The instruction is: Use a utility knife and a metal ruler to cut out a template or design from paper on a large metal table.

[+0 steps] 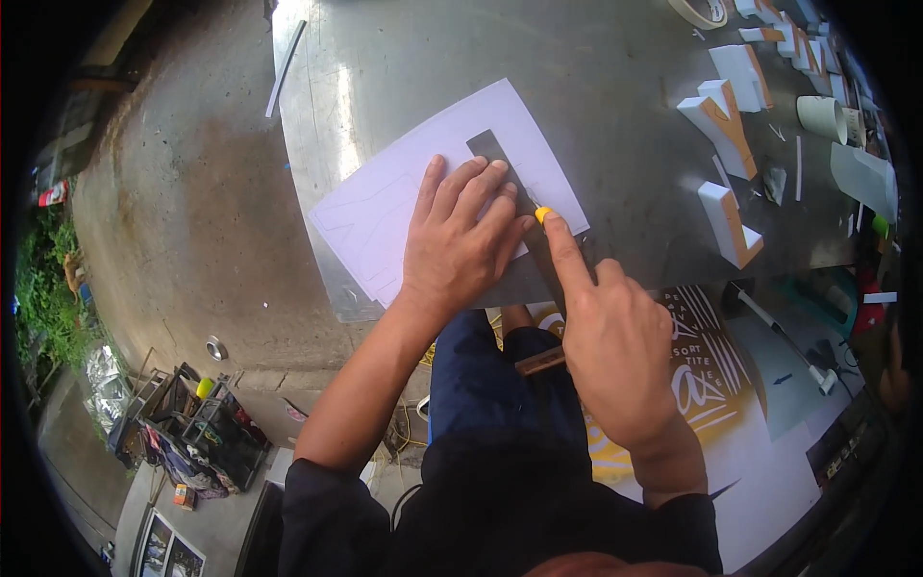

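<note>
A white sheet of paper (370, 216) with faint drawn outlines lies aslant on the metal table. Across its right part runs a dark flat ruler (487, 146). My left hand (457, 236) lies on the ruler and the sheet, fingers stretched out and pressing down. Right beside it, my right hand (615, 341) grips a utility knife (544, 214) with a yellow front end, its forefinger reaching along the top. The blade tip is at the ruler's right edge, over the paper. Most of the knife's handle is hidden under my right hand.
White block letters with brown sides (716, 130) stand on the right of the metal table (596, 67). Near them are a tape roll (710, 13), a white cylinder (820, 119) and loose strips. A thin strip (286, 69) lies at the left edge. Below right is a printed panel (716, 385).
</note>
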`<state>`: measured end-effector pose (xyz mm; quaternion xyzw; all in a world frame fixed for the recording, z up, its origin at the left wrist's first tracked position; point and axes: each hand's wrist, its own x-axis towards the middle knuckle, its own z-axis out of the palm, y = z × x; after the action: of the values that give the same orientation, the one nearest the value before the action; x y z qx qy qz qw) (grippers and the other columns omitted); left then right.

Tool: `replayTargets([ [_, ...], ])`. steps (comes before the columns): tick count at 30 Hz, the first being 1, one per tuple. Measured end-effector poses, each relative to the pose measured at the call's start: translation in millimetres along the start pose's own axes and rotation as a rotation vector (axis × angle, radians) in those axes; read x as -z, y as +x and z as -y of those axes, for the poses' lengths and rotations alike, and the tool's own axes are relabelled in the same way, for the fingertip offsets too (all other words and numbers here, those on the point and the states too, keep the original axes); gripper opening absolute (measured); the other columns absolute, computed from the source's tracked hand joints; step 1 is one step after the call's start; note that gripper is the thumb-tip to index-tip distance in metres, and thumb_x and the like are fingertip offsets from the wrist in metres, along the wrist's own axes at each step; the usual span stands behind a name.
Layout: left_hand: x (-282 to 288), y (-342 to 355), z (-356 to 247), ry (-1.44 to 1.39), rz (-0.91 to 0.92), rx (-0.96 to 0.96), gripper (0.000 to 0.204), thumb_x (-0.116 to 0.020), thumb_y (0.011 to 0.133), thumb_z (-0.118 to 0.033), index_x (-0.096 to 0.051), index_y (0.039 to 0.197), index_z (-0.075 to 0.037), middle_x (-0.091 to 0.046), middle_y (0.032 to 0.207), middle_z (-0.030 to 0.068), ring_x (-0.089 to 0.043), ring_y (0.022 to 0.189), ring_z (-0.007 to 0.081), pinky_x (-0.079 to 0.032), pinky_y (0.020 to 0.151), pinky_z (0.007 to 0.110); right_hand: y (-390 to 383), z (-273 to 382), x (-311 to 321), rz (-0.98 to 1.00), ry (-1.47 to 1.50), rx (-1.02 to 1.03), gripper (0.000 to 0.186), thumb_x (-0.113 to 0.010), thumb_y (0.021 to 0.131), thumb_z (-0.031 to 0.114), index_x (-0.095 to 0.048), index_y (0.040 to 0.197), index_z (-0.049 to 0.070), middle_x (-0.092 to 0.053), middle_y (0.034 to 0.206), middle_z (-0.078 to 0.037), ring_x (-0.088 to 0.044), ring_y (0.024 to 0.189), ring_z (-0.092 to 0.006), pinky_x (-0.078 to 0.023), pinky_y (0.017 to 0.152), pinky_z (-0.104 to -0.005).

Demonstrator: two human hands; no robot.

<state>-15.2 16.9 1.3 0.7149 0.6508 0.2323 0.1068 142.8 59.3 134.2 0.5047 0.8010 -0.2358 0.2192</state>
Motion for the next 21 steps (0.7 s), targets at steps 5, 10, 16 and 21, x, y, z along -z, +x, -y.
replayTargets([
  [5, 2.7, -0.3, -2.5, 0.0, -0.033, -0.003, 0.035, -0.081, 0.084, -0.024, -0.07, 0.113, -0.007, -0.064, 0.132, 0.0093, -0.057, 0.13, 0.0303, -0.036, 0.118, 0.057, -2.9, -3.2, -2.7, -0.136, -0.108, 0.076, 0.064, -0.066, 0.089, 0.008, -0.052, 0.151, 0.017, -0.069, 0.082, -0.014, -0.074, 0.073, -0.0289, -0.06, 0.062, -0.0382],
  [10, 3.8, -1.7, -2.0, -0.01, -0.028, 0.0, 0.034, -0.08, 0.085, -0.024, -0.07, 0.113, -0.007, -0.064, 0.131, 0.0097, -0.056, 0.13, 0.0305, -0.035, 0.119, 0.057, -0.4, 3.3, -5.8, -0.151, -0.098, 0.068, 0.057, -0.061, 0.092, 0.009, -0.055, 0.148, 0.015, -0.07, 0.083, -0.015, -0.075, 0.073, -0.0288, -0.061, 0.064, -0.0388],
  [16, 5.4, -0.5, -2.5, -0.024, -0.03, -0.011, 0.033, -0.079, 0.087, -0.025, -0.07, 0.112, -0.006, -0.064, 0.132, 0.0097, -0.056, 0.13, 0.0304, -0.035, 0.119, 0.057, -0.4, -4.3, -5.3, -0.152, -0.015, 0.057, 0.055, -0.058, 0.095, 0.009, -0.054, 0.149, 0.015, -0.07, 0.084, -0.016, -0.074, 0.075, -0.0333, -0.06, 0.065, -0.0432],
  [21, 6.8, -0.6, -2.2, -0.027, -0.02, 0.003, 0.032, -0.079, 0.087, -0.025, -0.071, 0.111, -0.006, -0.065, 0.131, 0.0098, -0.056, 0.129, 0.0297, -0.035, 0.119, 0.056, -15.6, -22.5, 6.5, -0.256, 0.252, -0.047, 0.057, -0.06, 0.099, 0.012, -0.049, 0.154, 0.017, -0.066, 0.088, -0.017, -0.07, 0.08, -0.0374, -0.055, 0.07, -0.0494],
])
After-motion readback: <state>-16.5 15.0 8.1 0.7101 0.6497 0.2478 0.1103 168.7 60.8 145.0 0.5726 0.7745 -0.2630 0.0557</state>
